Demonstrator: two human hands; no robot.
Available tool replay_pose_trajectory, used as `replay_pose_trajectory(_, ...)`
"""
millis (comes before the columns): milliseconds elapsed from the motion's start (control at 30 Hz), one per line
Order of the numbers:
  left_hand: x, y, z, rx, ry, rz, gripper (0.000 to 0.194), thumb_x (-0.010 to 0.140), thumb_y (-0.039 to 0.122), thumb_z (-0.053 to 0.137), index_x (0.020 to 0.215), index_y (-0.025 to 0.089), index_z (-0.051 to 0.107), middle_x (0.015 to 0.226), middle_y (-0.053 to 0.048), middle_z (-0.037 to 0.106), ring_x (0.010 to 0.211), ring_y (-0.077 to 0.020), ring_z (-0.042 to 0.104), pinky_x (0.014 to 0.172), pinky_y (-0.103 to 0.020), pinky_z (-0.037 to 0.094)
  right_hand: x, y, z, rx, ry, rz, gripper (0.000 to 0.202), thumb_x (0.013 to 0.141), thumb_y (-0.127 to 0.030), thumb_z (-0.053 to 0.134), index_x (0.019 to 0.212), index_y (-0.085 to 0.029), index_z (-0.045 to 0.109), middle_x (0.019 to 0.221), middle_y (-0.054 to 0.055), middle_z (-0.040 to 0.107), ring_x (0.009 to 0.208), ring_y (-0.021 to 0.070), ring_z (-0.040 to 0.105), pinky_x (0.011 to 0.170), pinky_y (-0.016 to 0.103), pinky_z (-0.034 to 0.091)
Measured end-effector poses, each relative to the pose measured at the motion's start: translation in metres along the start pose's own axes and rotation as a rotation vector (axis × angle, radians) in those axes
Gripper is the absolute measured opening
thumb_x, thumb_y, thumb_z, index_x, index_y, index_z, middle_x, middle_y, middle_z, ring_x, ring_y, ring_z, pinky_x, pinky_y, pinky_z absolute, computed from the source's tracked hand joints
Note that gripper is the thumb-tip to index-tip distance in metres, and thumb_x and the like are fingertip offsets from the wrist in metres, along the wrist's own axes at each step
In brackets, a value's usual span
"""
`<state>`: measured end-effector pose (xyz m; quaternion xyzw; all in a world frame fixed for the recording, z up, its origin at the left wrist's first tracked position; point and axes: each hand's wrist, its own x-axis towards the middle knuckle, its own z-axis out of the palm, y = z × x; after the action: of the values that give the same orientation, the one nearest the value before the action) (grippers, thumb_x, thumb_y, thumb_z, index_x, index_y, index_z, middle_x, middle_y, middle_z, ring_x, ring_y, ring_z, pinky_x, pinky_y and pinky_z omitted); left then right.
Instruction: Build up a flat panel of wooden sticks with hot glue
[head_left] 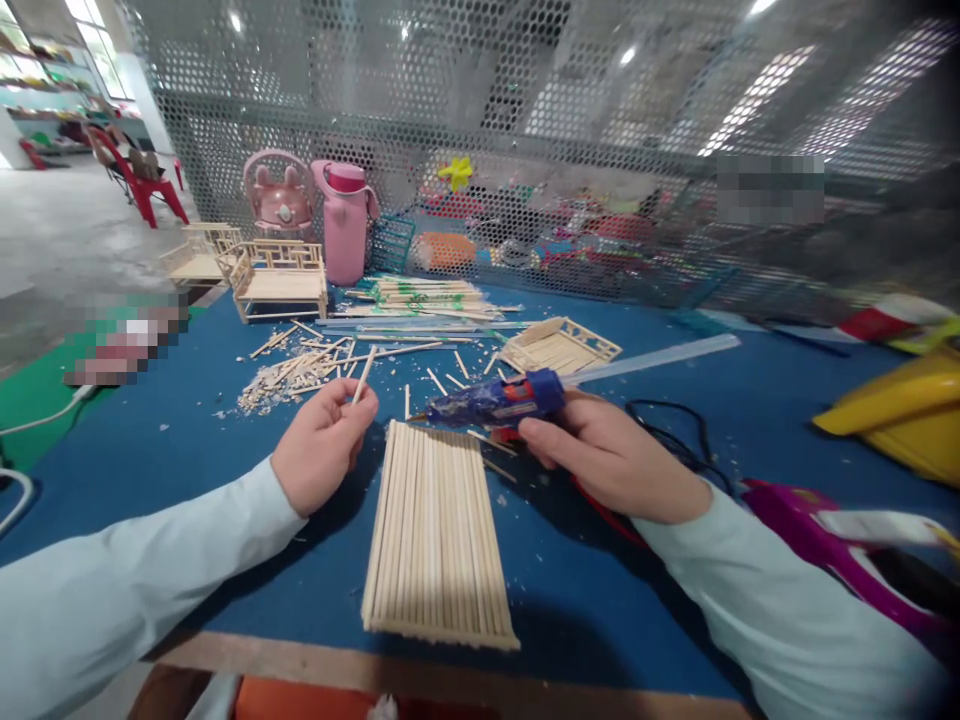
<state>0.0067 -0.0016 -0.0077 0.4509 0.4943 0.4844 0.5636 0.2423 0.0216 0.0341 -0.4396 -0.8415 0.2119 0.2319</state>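
My left hand [326, 440] pinches a short wooden stick [364, 375], which points up and slightly right. In my right hand [611, 450] is a blue hot glue gun [491, 400] with a clear glue stick [656, 358] coming out of its back. The gun's nozzle points left, close to the far left corner of a panel of wooden sticks [435, 530] laid side by side. That panel lies flat on the blue tabletop [300, 590] between my hands. Whether the nozzle touches the panel I cannot tell.
Small stick-built benches [281, 280] stand back left beside a pink bottle [345, 225]. A stick tray [559, 345], bundled sticks [431, 297] and cut scraps [289, 375] lie beyond the panel. A black cord [690, 430], a purple tool [810, 520] and a yellow object [900, 410] are on the right.
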Motion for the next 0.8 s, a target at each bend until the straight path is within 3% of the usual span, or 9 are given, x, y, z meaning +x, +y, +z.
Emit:
replay_pose_trajectory(233,-0.0020,-0.0002,0.0023,0.015,-0.020,-0.028,0.019,0.076,0.034,0.053,0.076,0.020,0.040,0.039,0.013,0.028,0.033,-0.0027,0.021,0.031,-0.012,0.017,0.0029,-0.0026,0.0084,-0.085,0.012,-0.062,0.041,0.086,-0.044,0.039,0.052,-0.023,0.047,0.047,0.000,0.048,0.055,0.0166,0.052,0.057,0.029,0.043)
replay_pose_trajectory(500,-0.0007,-0.0006,0.0019,0.038,-0.027,-0.031,0.014,0.079,0.030,0.049,0.077,0.020,0.041,0.040,0.013,0.029,0.033,-0.0029,0.022,0.031,-0.012,0.018,0.0024,-0.0025,0.0087,-0.122,0.024,-0.088,0.042,0.085,-0.045,0.038,0.051,-0.023,0.048,0.054,0.003,0.054,0.056,0.0164,0.052,0.056,0.029,0.043)
replay_pose_trajectory(800,-0.0022,-0.0019,0.0002,0.045,-0.047,-0.014,0.015,0.078,0.031,0.051,0.077,0.020,0.041,0.040,0.013,0.030,0.033,-0.0027,0.023,0.031,-0.012,0.019,0.0016,-0.0019,0.0044,-0.125,0.055,-0.074,0.040,0.085,-0.046,0.038,0.066,-0.019,0.060,0.068,0.007,0.061,0.065,0.0188,0.057,0.063,0.032,0.047)
